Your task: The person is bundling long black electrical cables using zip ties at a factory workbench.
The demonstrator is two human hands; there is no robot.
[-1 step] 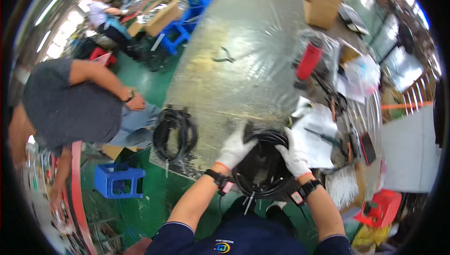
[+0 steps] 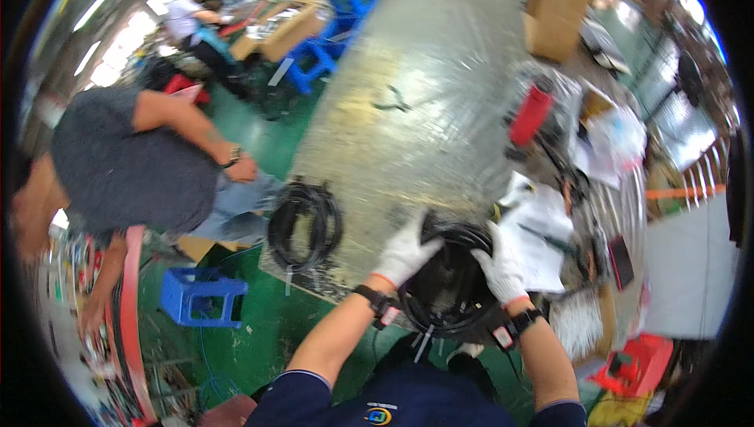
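A coil of black cable (image 2: 440, 323) is at the table's near edge, directly in front of me, with a pale tie hanging from its near side. My left hand (image 2: 408, 253), in a white glove, grips the coil's left side with the thumb toward the middle. On the opposite side my right hand (image 2: 503, 268), also gloved, holds the coil with its fingers over the cable; some fingertips are hidden or blurred. A second black cable coil (image 2: 330, 231) lies to the left at the table edge, apart from my hands, with a pale tie dangling.
On the plastic-covered table (image 2: 424, 144) lie pliers (image 2: 390, 100), a red bottle (image 2: 532, 113), papers (image 2: 538, 239) and a bundle of white ties (image 2: 576, 319). A cardboard box (image 2: 556, 11) stands far right. A co-worker (image 2: 137, 164) is at the left, near a blue stool (image 2: 203, 297).
My view has shifted slightly, so the surroundings appear a little farther right and lower. Both hands stay on the coil, which has barely moved.
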